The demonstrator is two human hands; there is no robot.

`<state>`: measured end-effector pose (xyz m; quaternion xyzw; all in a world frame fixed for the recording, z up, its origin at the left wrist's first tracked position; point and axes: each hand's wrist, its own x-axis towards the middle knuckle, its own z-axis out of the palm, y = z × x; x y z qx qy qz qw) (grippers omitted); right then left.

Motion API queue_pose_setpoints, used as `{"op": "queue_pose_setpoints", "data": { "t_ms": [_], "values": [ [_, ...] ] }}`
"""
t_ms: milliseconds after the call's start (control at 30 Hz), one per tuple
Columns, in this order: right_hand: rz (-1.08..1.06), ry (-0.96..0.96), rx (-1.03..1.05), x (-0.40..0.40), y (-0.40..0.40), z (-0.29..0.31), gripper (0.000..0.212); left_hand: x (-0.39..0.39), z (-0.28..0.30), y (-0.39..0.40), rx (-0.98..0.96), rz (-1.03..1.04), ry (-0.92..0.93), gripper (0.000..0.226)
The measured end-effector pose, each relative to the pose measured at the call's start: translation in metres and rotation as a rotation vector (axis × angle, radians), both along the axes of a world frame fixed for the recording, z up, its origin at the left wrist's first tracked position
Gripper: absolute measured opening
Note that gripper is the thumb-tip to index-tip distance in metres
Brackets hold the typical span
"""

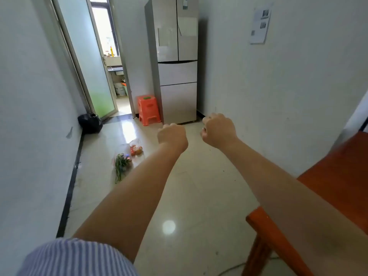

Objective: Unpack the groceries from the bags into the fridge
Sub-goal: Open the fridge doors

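A tall silver fridge (177, 62) stands against the far wall with all its doors closed. On the floor to the left lie a clear plastic bag of red and orange produce (136, 149) and a bag of green leafy vegetables (121, 164). Both my arms stretch forward at mid-height. My left hand (172, 136) is curled into a fist and holds nothing. My right hand (218, 130) is also a fist with nothing in it. Both hands are well short of the fridge and above the bags.
An orange plastic stool (148, 109) stands left of the fridge. A black bag (90, 122) sits by the left wall near an open glass door (89, 62). An orange-red table (322, 186) juts in at the right. Glossy tile floor lies between.
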<state>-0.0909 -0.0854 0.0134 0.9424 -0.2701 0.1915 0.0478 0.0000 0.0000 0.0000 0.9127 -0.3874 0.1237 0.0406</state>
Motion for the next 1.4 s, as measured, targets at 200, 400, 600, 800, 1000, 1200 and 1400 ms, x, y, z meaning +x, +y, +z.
{"op": "queue_pose_setpoints", "data": {
  "t_ms": [200,400,600,800,1000,1200,1400],
  "values": [
    [0.019,0.017,0.051,0.102,-0.119,-0.001,0.024,0.098,0.000,-0.111,0.044,-0.004,0.047,0.027],
    [0.054,0.023,0.028,0.223,-0.234,-0.018,0.025,0.218,-0.007,-0.211,0.070,0.018,0.036,0.026],
    [0.037,-0.007,-0.001,0.366,-0.363,-0.012,0.026,0.369,0.009,-0.337,0.058,0.027,-0.001,0.027],
    [-0.006,-0.012,0.021,0.492,-0.503,-0.001,0.027,0.507,0.021,-0.473,0.059,-0.013,-0.017,0.027],
    [-0.033,-0.005,0.043,0.613,-0.656,-0.009,0.028,0.631,0.000,-0.613,0.122,-0.025,-0.010,0.028],
    [0.011,-0.027,0.043,0.743,-0.812,-0.004,0.028,0.756,0.007,-0.757,0.075,0.036,0.001,0.031],
    [0.059,-0.023,0.081,0.877,-0.936,0.009,0.031,0.880,0.019,-0.874,0.065,0.095,0.011,0.031]
  ]
}}
